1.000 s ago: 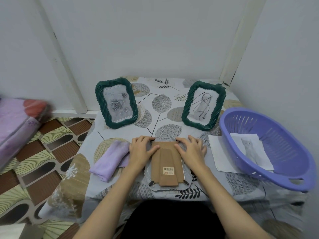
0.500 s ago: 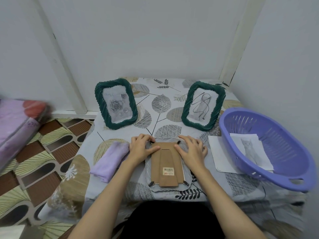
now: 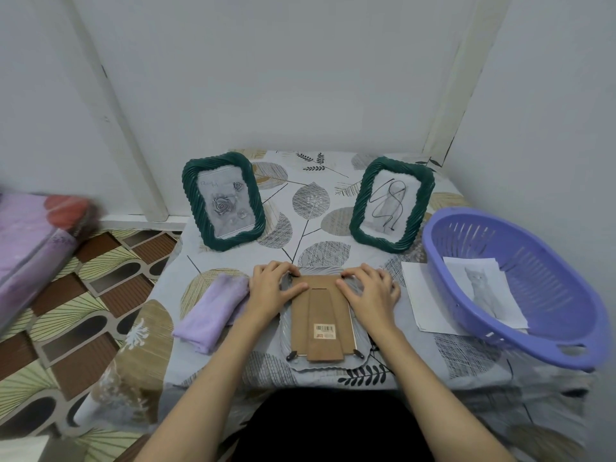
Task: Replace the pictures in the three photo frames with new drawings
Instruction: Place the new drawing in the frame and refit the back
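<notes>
Pressing down with the left hand (image 3: 270,288) and the right hand (image 3: 370,290), fingers spread and lightly bent, thumbs lying on the brown cardboard backing (image 3: 321,315) of the face-down photo frame (image 3: 361,348) at the near middle of the leaf-patterned tablecloth (image 3: 313,201); fingertips reaching over the far corners of that frame, at the small black clips there, though not showing clearly whether pinching them. Lying just left of the left hand, touching its wrist side, a folded lilac cloth (image 3: 213,308). Lying just right of the right hand, a white sheet of paper (image 3: 421,295), partly tucked under the slotted purple plastic basket (image 3: 520,341), with a grey cat drawing (image 3: 483,291) resting inside that basket. Standing upright farther back, well apart from each other, a dark green rope-edged frame with a rose picture (image 3: 222,201) on the left and a dark green rope-edged frame with a line scribble (image 3: 391,203) on the right. Compared with a second ago, hands sitting in nearly the same spots, fingers shifting slightly toward the upper clips; frames, cloth and basket staying put. Leaving open cloth between the two standing frames and beyond the hands; the table's left edge dropping off close beside the lilac cloth, the basket overhanging the right edge, walls closing in behind and to the right.
</notes>
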Motion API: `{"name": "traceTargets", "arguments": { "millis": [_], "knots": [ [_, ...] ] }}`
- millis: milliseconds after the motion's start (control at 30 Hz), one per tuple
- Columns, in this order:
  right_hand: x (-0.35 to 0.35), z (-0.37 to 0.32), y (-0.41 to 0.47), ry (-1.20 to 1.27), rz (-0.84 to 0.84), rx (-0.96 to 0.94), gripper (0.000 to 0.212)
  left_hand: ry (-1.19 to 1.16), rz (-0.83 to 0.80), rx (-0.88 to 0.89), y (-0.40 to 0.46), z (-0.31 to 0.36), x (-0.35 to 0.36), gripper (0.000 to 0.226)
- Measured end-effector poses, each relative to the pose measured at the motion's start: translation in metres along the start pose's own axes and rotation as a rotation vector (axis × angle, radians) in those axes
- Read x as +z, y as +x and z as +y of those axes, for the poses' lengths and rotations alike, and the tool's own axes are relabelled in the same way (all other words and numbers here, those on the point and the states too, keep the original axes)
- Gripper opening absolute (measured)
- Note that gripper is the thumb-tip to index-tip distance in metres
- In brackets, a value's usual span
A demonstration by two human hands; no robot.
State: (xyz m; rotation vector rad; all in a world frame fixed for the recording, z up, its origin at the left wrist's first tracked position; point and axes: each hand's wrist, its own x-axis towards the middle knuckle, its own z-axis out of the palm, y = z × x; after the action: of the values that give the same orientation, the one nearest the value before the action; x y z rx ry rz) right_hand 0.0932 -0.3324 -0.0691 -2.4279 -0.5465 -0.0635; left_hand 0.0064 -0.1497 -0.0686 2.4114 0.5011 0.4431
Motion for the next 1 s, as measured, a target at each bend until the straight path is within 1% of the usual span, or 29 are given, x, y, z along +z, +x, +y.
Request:
{"name": "traceTargets", "arguments": {
  "millis": [100,200,300,367,400,433,467,500,567,600,667,733,800,867,900,933,1000],
  "knots": [
    [-0.002,-0.001,-0.001,-0.005,-0.014,0.005,0.025,0.005,-0.005,-0.003,-0.001,0.0,0.0,0.064],
    [-0.006,-0.002,-0.001,0.008,-0.081,0.011,0.03,0.01,-0.033,-0.008,-0.003,0.001,-0.002,0.07],
    [-0.019,-0.003,-0.013,0.098,-0.097,0.004,0.042,-0.014,-0.044,-0.078,-0.019,0.008,-0.012,0.078],
    [-0.029,-0.001,-0.029,0.197,-0.082,-0.028,0.044,0.081,-0.071,-0.096,-0.031,0.01,-0.015,0.089],
    [-0.032,-0.001,-0.039,0.242,-0.107,-0.048,0.048,0.125,-0.097,-0.104,-0.036,0.01,-0.014,0.089],
    [-0.034,-0.002,-0.048,0.264,-0.149,-0.061,0.052,0.12,-0.114,-0.105,-0.041,0.011,-0.014,0.084],
    [-0.034,-0.003,-0.056,0.26,-0.194,-0.069,0.058,0.054,-0.118,-0.107,-0.044,0.012,-0.014,0.079],
    [-0.035,-0.004,-0.062,0.231,-0.23,-0.073,0.065,-0.076,-0.105,-0.111,-0.046,0.015,-0.014,0.075],
    [-0.037,-0.009,-0.068,0.195,-0.269,-0.07,0.075,-0.444,-0.06,-0.203,-0.049,0.024,-0.017,0.065],
    [-0.038,-0.009,-0.068,0.213,-0.284,-0.062,0.072,-0.628,-0.047,-0.269,-0.051,0.03,-0.021,0.065],
    [-0.043,-0.01,-0.068,0.296,-0.32,-0.05,0.061,-0.959,-0.038,-0.403,-0.053,0.037,-0.031,0.076],
    [-0.05,-0.015,-0.068,0.407,-0.339,-0.052,0.059,-1.219,-0.065,-0.457,-0.053,0.044,-0.04,0.076],
    [-0.064,-0.03,-0.067,0.503,-0.332,-0.079,0.066,-1.368,-0.077,-0.425,-0.052,0.055,-0.05,0.064],
    [-0.083,-0.052,-0.067,0.603,-0.332,-0.119,0.066,-1.435,-0.077,-0.368,-0.051,0.068,-0.058,0.044],
    [-0.092,-0.063,-0.068,0.623,-0.339,-0.15,0.065,-1.451,-0.102,-0.345,-0.049,0.074,-0.06,0.037],
    [-0.099,-0.07,-0.069,0.6,-0.341,-0.196,0.065,-1.457,-0.135,-0.334,-0.048,0.081,-0.061,0.034],
    [-0.109,-0.077,-0.07,0.452,-0.321,-0.281,0.067,-1.454,-0.222,-0.309,-0.046,0.093,-0.059,0.04]
  ]
}}
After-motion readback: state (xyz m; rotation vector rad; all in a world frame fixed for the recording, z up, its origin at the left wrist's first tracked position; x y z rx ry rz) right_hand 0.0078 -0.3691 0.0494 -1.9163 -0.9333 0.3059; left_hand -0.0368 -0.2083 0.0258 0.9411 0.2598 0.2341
